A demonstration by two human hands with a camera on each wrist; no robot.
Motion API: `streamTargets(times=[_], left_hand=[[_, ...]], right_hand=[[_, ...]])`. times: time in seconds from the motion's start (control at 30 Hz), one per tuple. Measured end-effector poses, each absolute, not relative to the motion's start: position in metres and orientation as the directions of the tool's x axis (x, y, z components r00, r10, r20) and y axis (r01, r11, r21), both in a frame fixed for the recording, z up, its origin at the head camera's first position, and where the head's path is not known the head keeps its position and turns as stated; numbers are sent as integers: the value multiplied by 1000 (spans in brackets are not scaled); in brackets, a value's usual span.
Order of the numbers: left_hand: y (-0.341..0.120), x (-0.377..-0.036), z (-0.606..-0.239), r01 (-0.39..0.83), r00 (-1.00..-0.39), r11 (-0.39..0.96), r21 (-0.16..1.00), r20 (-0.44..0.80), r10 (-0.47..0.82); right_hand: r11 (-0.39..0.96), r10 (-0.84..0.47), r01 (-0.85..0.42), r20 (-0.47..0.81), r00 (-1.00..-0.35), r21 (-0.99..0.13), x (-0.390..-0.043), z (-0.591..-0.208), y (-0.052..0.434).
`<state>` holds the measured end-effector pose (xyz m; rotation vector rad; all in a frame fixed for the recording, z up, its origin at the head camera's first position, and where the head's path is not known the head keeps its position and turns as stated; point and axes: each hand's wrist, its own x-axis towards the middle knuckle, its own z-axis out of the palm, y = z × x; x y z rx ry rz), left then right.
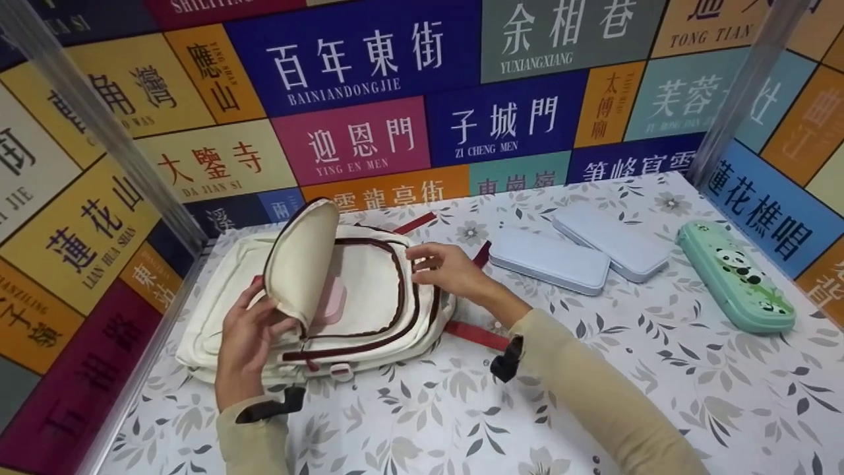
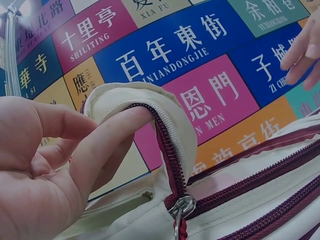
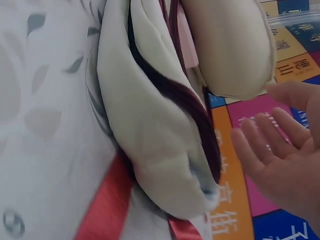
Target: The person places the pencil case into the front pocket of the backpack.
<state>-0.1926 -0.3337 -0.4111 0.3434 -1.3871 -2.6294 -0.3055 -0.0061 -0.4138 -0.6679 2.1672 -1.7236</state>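
Observation:
A cream backpack (image 1: 369, 290) with dark red zippers lies on the table, its front pocket unzipped. My left hand (image 1: 247, 336) pinches the edge of the pocket flap (image 1: 306, 264) and holds it raised. In the left wrist view, a finger reaches inside the flap along the dark red zipper (image 2: 172, 155). A flat pink item (image 1: 333, 300) shows in the pocket, partly hidden by the flap. By the bag's right end is my right hand (image 1: 455, 270), fingers loosely bent around nothing. The right wrist view shows this hand (image 3: 285, 150) apart from the flap.
Two pale blue flat cases (image 1: 550, 260) lie right of the backpack, one partly over the other. Farther right lies a green panda pencil case (image 1: 735, 277). Red straps (image 1: 478, 335) stick out from under the bag. Sign-covered walls (image 1: 356, 59) stand behind and at both sides.

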Motion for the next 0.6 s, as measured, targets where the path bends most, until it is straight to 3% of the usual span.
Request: streamTargets(times=[0.37, 0.6], left_hand=[[-331, -200, -406, 42, -965, -502, 864, -95, -244], [-333, -194, -411, 26, -962, -516, 856, -118, -245]], right_hand=[[400, -409, -430, 262, -874, -810, -294, -390, 72], [517, -312, -427, 301, -901, -742, -303, -395, 120]])
